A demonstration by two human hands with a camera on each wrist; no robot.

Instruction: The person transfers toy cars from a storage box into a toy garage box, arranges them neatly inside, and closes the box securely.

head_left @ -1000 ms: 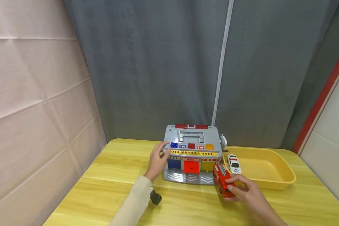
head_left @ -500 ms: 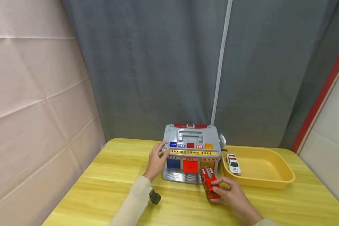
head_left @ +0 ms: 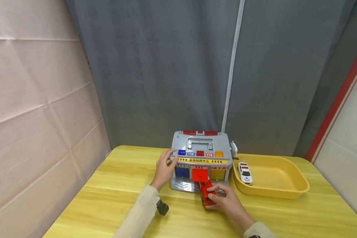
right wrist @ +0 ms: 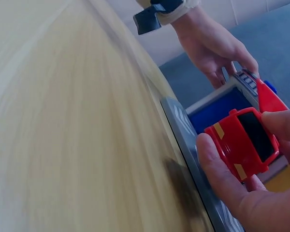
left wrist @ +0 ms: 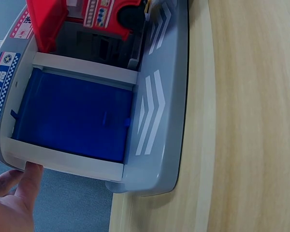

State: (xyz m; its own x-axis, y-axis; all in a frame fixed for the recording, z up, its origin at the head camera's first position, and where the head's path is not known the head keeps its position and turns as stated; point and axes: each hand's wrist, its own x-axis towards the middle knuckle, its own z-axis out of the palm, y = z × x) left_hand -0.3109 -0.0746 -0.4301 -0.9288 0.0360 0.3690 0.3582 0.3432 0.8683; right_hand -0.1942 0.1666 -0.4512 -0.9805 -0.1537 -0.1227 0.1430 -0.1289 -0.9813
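My right hand (head_left: pixel 228 201) pinches a red toy fire truck (head_left: pixel 206 191) by its near end, thumb and fingers on opposite sides. In the left wrist view the truck's far end (left wrist: pixel 108 17) sits at the middle doorway, beside the raised red door (left wrist: pixel 48 24). My left hand (head_left: pixel 165 170) touches the left side of the grey toy rescue station (head_left: pixel 181 142), with extended fingers at its roof edge and side wall. The blue door (left wrist: pixel 75 113) is down. In the right wrist view the truck (right wrist: pixel 239 145) hides part of the station front.
To the right stands a yellow tray (head_left: pixel 285 193) with a white toy police car (head_left: pixel 245 173) inside. The station's ramp (head_left: pixel 181 185) borders the wooden table (head_left: pixel 107 191). A grey curtain (head_left: pixel 160 82) hangs behind.
My right hand has carried the fire truck leftward from beside the tray, across the ramp, to the middle doorway under the red door. My left hand has stayed at the station.
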